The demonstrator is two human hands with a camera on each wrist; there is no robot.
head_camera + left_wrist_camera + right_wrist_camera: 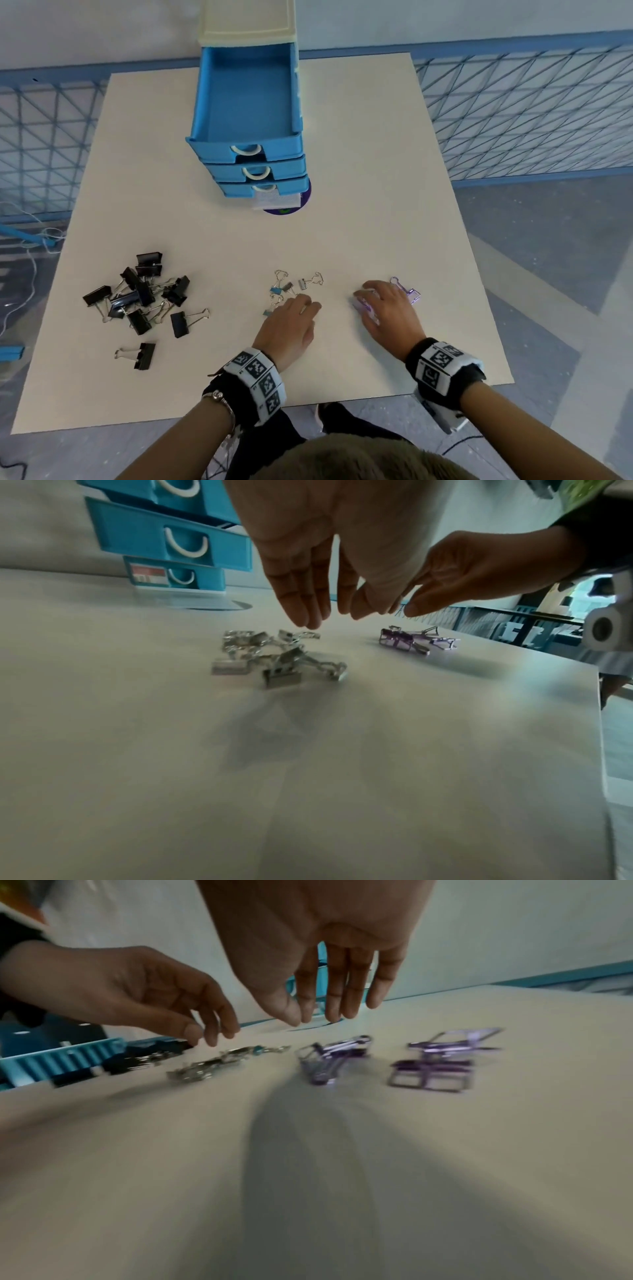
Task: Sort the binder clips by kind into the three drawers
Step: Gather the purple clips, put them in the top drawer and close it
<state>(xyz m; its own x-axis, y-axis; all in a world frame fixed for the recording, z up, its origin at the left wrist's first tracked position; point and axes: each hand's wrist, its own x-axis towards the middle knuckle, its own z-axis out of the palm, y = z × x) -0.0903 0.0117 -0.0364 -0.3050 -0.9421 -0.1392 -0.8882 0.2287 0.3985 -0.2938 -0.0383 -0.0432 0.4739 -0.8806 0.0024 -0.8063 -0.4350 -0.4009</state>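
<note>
White table (pixel 376 171), bare toward the far right. Blue drawer unit (pixel 250 161) at the far edge, top drawer (pixel 245 99) pulled out and empty, two below closed. Black clips (pixel 144 298) heaped at left, untouched. Left hand (pixel 291 325) hovering fingers-down over the small silver clips (pixel 274 658), relaxed, gripping nothing. Right hand (pixel 387 308) likewise loose and empty over the purple clips (pixel 377 1061). Risks: tangled silver handles likely lifting in a clump and dropping; kinds mixing if scooped carelessly.
</note>
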